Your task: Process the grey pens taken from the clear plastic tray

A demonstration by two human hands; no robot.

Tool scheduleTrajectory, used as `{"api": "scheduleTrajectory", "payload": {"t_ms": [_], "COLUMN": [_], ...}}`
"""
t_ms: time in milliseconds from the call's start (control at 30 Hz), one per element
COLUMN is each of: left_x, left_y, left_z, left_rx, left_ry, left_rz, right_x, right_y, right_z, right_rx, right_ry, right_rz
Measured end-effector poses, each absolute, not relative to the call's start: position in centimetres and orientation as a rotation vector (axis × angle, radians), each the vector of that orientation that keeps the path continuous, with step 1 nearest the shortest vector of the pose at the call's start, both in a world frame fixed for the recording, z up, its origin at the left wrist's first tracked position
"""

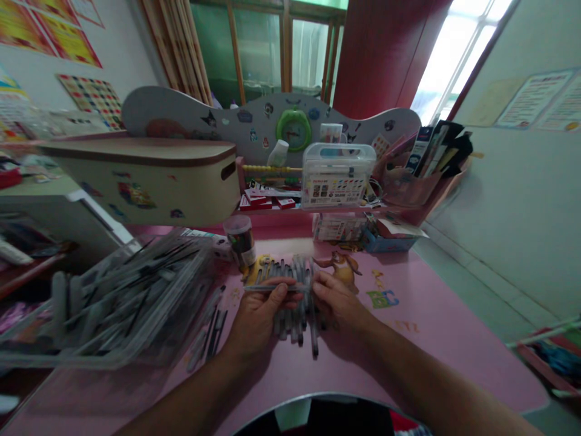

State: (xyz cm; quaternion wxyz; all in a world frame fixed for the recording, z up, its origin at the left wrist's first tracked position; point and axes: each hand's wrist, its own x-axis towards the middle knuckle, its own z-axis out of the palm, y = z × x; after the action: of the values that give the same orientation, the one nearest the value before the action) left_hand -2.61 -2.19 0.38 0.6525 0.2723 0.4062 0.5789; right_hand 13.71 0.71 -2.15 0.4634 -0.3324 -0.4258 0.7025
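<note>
My left hand (261, 309) is closed around a slim grey pen (272, 287), pinched under the thumb and lying nearly level. That pen's right end reaches close to the fingertips of my right hand (338, 301). My right fingers are curled closed at an upright pen with a dark end (313, 333), and they partly hide it. Beneath and between both hands lies a row of several grey pens (288, 324) side by side on the pink table (363, 369). More loose pens (213, 330), some black, rest left of my left hand.
A clear plastic bin (149, 345) full of pens stands at the left. Behind the hands are a round clear tub (240, 239), a blue box (390, 239) and a clear marker case (338, 181) on the shelf. A cream storage box (181, 188) overhangs the back left.
</note>
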Motion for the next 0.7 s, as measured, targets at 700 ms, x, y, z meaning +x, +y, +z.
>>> {"api": "scheduleTrajectory", "payload": {"t_ms": [700], "left_x": [-2.6], "left_y": [-2.1], "left_z": [0.5], "left_rx": [0.608], "left_ry": [0.931], "left_rz": [1.308], "right_x": [13.1], "right_y": [0.3], "right_z": [-2.2], "right_rx": [-0.926], "right_ry": [-0.975], "right_rz": [1.758]}}
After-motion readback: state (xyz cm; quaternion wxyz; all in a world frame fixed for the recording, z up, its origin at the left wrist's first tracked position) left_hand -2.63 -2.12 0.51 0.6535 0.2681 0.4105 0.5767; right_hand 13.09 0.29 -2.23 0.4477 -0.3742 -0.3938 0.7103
